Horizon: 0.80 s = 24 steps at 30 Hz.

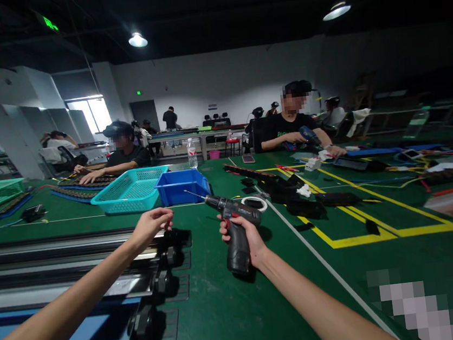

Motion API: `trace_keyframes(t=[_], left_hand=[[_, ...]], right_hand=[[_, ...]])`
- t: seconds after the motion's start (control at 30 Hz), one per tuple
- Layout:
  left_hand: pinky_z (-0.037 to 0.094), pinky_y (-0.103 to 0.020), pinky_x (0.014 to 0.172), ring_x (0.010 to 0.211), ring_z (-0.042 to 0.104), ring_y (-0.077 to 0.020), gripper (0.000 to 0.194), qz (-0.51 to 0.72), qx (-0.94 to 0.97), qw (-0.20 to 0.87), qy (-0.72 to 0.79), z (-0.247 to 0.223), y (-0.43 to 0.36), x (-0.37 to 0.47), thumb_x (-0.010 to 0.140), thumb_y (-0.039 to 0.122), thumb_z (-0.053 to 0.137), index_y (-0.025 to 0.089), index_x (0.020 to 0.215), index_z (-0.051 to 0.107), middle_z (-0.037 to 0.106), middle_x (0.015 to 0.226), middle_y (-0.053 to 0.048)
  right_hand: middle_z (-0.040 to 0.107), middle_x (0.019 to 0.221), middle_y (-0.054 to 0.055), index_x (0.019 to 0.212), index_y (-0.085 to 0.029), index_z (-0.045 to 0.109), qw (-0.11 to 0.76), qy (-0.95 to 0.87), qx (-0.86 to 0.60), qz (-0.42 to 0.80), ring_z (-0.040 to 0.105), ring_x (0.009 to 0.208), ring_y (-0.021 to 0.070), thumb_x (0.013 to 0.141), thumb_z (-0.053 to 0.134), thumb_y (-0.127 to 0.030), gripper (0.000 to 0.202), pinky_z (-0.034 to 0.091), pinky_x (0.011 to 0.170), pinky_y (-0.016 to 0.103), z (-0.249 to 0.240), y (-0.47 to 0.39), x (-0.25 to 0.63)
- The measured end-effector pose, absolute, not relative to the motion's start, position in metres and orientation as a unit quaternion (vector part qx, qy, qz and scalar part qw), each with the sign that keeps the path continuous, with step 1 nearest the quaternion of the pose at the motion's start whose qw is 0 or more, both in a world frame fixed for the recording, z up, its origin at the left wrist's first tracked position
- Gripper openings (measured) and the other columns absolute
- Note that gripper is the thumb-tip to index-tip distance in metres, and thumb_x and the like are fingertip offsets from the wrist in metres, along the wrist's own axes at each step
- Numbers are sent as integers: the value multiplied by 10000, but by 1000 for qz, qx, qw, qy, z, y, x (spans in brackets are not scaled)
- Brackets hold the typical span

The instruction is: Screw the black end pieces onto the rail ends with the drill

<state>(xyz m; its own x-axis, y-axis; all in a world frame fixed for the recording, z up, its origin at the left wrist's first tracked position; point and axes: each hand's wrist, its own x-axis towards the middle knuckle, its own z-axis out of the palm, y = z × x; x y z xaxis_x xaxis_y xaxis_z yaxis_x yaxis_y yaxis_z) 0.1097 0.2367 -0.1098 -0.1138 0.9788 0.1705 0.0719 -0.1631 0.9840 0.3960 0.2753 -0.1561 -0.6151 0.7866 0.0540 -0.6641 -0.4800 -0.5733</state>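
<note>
A black and red cordless drill is gripped at its handle by my right hand, its long thin bit pointing up and left toward the blue bin. My left hand is raised over the right ends of the metal rails, its fingers curled and pinched together; whatever may be between the fingertips is too small to make out. Dark round end fittings line the right side of the rails on the green table.
Beyond my left hand is a turquoise basket, with a water bottle behind the bin. A white tape roll and black parts lie to the right. Across the table, one person holds a drill; another works at left.
</note>
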Motion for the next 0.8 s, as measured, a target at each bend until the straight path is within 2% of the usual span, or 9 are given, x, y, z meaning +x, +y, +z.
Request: trace_keyframes(t=[0.23,0.8], left_hand=[[476,-267,630,666,608,-140,373,663,424,424,448,-128,229,82,626,299,779,83,912,678,658,767,-75],[430,-238,571,611,592,-133,390,618,463,418,478,-124,226,87,624,350,773,83,891,673,634,650,-43]], right_hand=[[579,808,64,1134,-67,538,338,-309,-134,879,566,698,132,814,526,-233,361,456,557,200,-166,256,372],[580,793,54,1066,-89,554,309,-330,-130,882,564,697,122,807,533,-223,293,465,554,185,-164,254,374]])
